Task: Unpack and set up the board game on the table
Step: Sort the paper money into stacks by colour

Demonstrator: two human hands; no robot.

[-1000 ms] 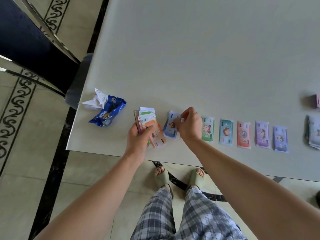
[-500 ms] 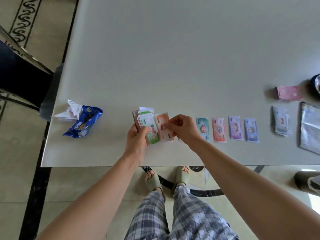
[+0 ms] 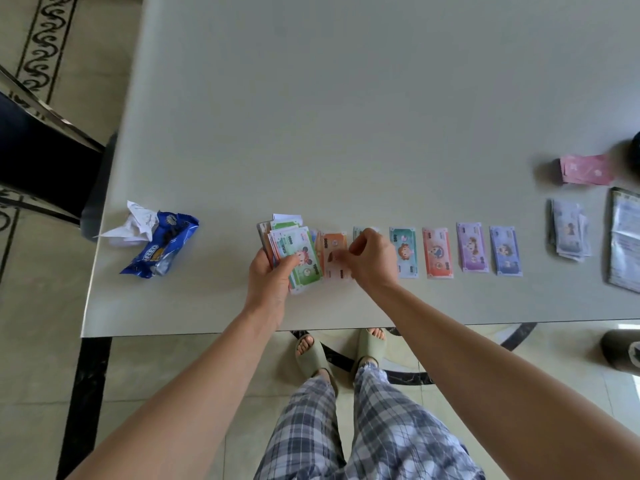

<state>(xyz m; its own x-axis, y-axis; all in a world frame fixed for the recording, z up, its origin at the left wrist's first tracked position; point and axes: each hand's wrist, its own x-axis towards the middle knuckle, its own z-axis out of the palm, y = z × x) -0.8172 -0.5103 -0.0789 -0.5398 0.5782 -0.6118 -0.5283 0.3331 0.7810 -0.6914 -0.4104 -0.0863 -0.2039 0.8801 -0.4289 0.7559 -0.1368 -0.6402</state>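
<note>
At the near edge of the table [image 3: 346,116], about 6 o'clock of its top, your left hand [image 3: 273,271] grips the fanned wad of play notes [image 3: 294,251], fingers curled under and thumb on top. Your right hand [image 3: 372,258] pinches the orange note [image 3: 334,252] just at 3 o'clock of the wad. These notes are, I judge, thin, light and limp paper that slides easily, so take one by a corner. Further toward 3 o'clock a row of notes [image 3: 437,252] lies flat. You see no box; the blue wrapper [image 3: 159,247] at 9 o'clock is open, and its content I cannot tell.
</note>
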